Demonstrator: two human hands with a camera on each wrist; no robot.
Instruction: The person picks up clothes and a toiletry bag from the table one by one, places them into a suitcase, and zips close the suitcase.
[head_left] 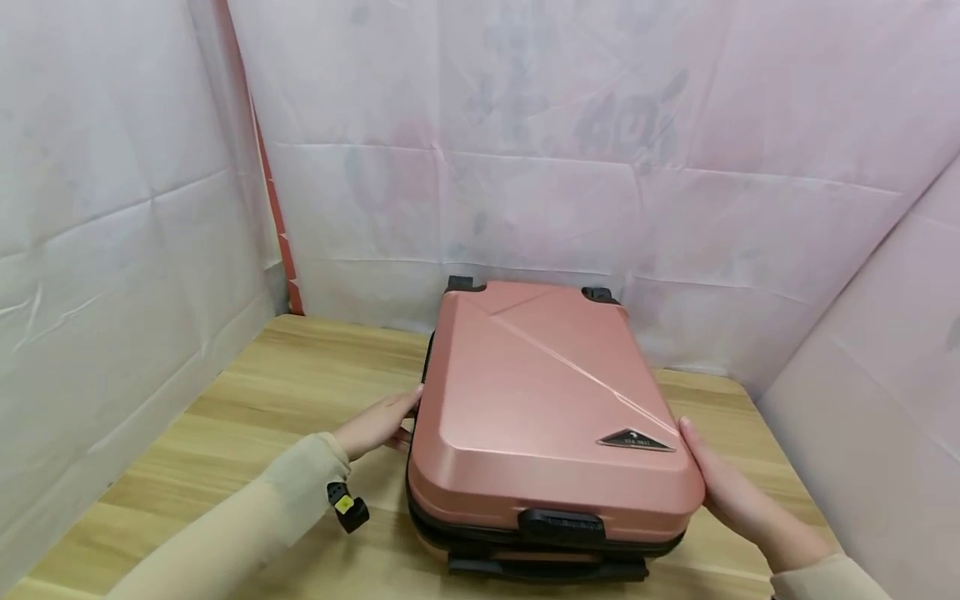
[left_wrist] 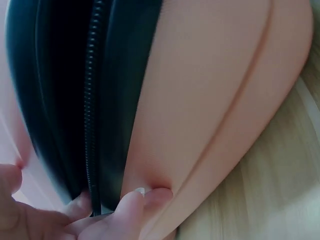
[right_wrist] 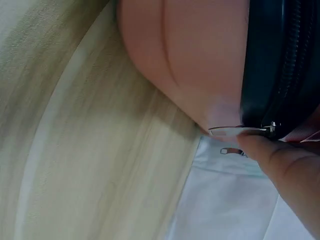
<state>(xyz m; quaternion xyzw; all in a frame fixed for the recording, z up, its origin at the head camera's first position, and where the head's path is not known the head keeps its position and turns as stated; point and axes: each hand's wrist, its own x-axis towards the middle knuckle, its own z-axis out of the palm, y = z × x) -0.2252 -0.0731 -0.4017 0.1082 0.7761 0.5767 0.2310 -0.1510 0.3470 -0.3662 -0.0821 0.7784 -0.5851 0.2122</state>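
A rose-pink hard-shell suitcase (head_left: 540,375) lies flat on a wooden table, its wheels toward the back wall and its black handle (head_left: 562,527) toward me. My left hand (head_left: 381,425) rests against the suitcase's left side. In the left wrist view, its fingers (left_wrist: 127,212) touch the side by the black zipper (left_wrist: 90,110). On the right side lies my right hand (head_left: 731,492), thumb along the top edge. The right wrist view has one straight finger (right_wrist: 285,165) touching a metal zipper pull (right_wrist: 227,131); the other fingers are hidden there.
The wooden table (head_left: 240,417) shows on both sides of the suitcase. Pale pink-white sheeting (head_left: 525,192) hangs behind, with more along the left and right. A black strap piece with a yellow mark (head_left: 347,505) sticks out from the left wrist.
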